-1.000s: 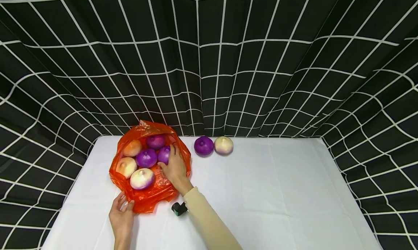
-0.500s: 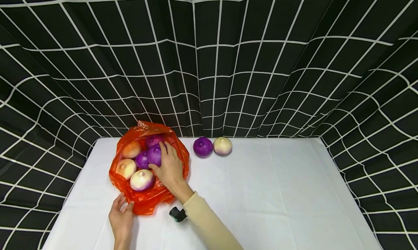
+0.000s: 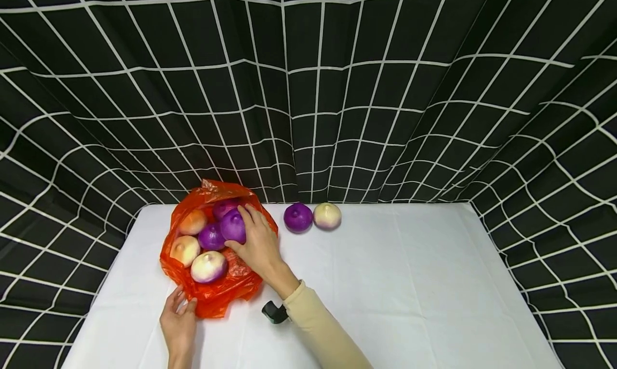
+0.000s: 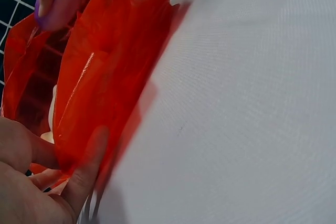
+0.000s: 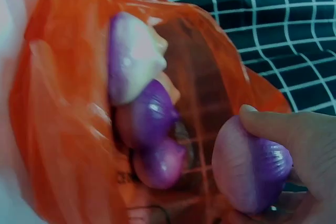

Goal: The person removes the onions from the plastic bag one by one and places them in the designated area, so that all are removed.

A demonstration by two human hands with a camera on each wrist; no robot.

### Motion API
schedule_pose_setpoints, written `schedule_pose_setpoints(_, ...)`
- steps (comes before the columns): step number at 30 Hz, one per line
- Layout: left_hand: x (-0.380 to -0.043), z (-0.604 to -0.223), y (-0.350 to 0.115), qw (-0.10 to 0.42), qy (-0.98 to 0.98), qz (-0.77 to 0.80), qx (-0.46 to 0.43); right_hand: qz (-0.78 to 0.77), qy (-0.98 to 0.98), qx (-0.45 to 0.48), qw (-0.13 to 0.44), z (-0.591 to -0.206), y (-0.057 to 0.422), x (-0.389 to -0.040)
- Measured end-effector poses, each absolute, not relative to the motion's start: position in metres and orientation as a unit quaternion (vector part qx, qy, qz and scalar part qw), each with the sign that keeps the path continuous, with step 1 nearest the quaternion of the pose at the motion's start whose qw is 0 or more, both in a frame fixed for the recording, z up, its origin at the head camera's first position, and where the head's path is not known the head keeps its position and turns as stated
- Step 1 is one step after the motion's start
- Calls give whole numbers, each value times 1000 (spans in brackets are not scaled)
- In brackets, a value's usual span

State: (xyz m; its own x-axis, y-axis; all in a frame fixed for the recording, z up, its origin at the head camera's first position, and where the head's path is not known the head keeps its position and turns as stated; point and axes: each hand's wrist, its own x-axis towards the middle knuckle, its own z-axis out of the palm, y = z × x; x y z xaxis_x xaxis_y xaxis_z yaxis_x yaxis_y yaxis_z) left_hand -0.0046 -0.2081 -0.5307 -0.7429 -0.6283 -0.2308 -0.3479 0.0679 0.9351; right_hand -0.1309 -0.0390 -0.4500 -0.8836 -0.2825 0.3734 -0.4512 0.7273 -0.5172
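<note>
My right hand [image 3: 260, 243] grips a purple onion [image 3: 233, 227] between thumb and fingers, over the mouth of a red plastic bag [image 3: 241, 288]. In the right wrist view this held onion [image 5: 244, 169] is apart from the others, near the bag's rim. Inside the bag lie another purple onion [image 3: 211, 237], a darker purple one [image 3: 224, 207] at the back, a white-and-purple onion [image 3: 209, 267], a pale yellowish one [image 3: 185, 250] and an orange one [image 3: 193, 222]. My left hand [image 3: 178, 321] pinches the bag's near edge, seen closely in the left wrist view.
Right of the bag, a purple onion [image 3: 298, 217] and a whitish onion [image 3: 327, 216] stand side by side on the white tablecloth [image 3: 409, 283]. A black wrist device [image 3: 275, 312] shows beside the right sleeve. Black grid-patterned curtain [image 3: 366, 117] encloses the back and sides.
My right hand first shifted left with the purple onion, then drew up and slightly right, uncovering more of the purple onion beside it. My left hand has stayed on the bag's edge.
</note>
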Motion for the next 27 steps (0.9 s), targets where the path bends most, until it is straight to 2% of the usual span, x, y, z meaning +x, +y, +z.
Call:
schedule_pose_setpoints(10,-5,-531,-205,135,-706,-608,335,392,-896,155,137,-445,10,-138)
schedule_pose_setpoints(15,-4,-529,-204,143,-708,-604,337,405,-893,118,158,-452,34,-145)
schedule_pose_setpoints(27,-3,-530,-205,126,-716,-596,340,414,-889,29,192,-472,100,-163)
